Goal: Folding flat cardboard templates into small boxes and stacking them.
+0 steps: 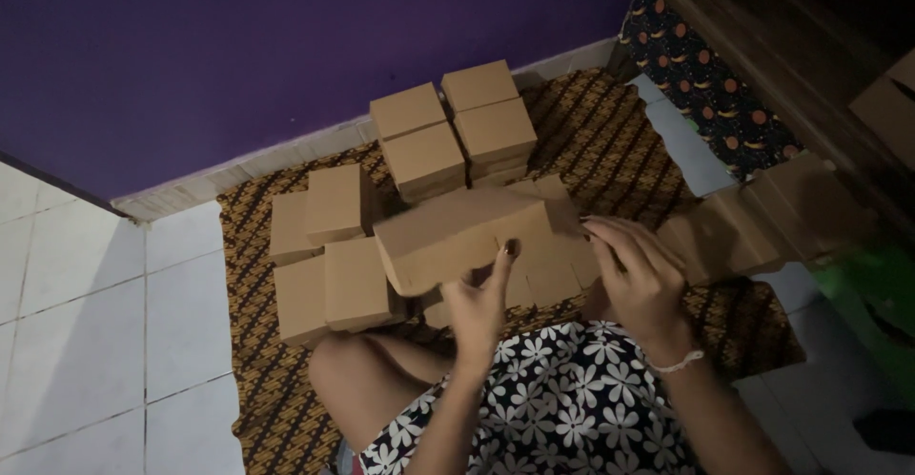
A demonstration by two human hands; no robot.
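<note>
I hold a partly folded brown cardboard box [456, 235] in front of me, above my lap. My left hand [479, 305] supports it from below, thumb up against its front face. My right hand [640, 280] grips its right end, fingers pressed over the loose flaps [553, 270]. The box lies tilted, its long side running left to right.
Several finished cardboard boxes are stacked on a brown patterned cloth [250, 342]: one group to my left [329, 256] and a taller pile at the back [456, 132]. Flat cardboard blanks [762, 218] lie to the right. A purple wall [238, 46] and white floor tiles [86, 323] border the cloth.
</note>
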